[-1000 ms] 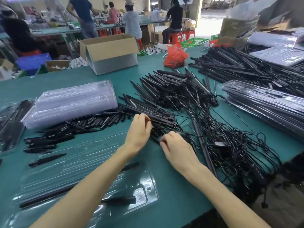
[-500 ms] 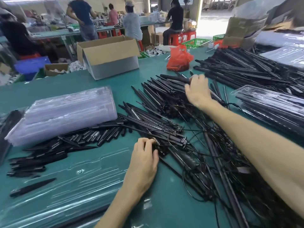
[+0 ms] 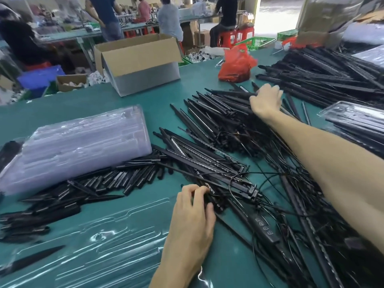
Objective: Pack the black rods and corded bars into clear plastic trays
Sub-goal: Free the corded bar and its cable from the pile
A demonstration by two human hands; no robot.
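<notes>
Nearest, flat on the green table (image 3: 149,196): an open clear plastic tray (image 3: 104,246), waiting to be filled. Just right of it, left hand (image 3: 193,206) curled around the near ends of the flat black corded bars (image 3: 218,173). Gone from beside it within the last second: right hand (image 3: 266,98), now far out, fingers bent over the pile of thin black rods (image 3: 218,113); actual grip impossible to tell. Probably fetching rods. In the way: tangled black cords (image 3: 291,204) under the forearm. Beyond, an open cardboard box (image 3: 137,63).

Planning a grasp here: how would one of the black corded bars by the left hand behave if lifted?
The black corded bar looks straight and slim, so it is probably stiff and light. Its thin black cord loops through neighbouring cords, so it would likely snag and drag others.
</notes>
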